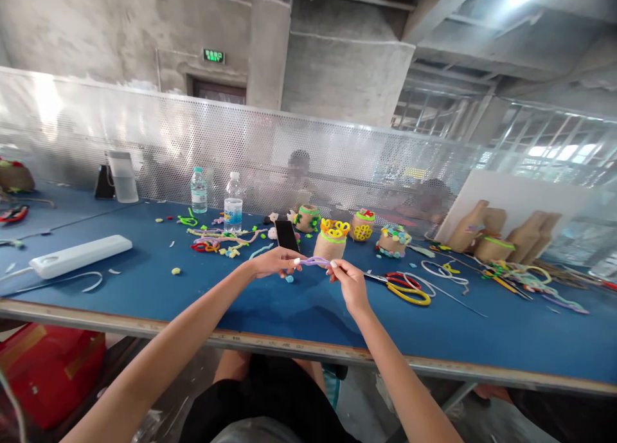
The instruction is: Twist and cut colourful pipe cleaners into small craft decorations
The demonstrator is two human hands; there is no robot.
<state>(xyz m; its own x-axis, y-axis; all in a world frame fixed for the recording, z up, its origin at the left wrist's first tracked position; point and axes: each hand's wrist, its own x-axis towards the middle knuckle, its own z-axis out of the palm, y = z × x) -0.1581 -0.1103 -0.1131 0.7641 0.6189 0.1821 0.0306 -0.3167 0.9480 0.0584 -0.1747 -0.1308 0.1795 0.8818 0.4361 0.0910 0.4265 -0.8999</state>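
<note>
Purple strand [315, 261] is held at 12 o'clock, above worktop [448, 337] | it is pinched by fingers [339, 268] of left hand [274, 263] and right hand [351, 283] | scissors [409, 293] are seen at 3 o'clock

Pipe cleaner [318, 259]: plain purple. Jar [330, 250], its 1 o'clock: tan, neon-green band [332, 238], yellow loops [343, 228]. Scissors [409, 294], 4 o'clock: red-and-yellow handles. Power strip [81, 256], 9 o'clock: white. Tabletop [193, 298]: blue.

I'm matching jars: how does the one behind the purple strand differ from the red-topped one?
The nearer jar has yellow loops at its top; the farther jar has them on its side. The nearer jar looks larger than the farther jar. Both are brown with yellow trim.
</note>
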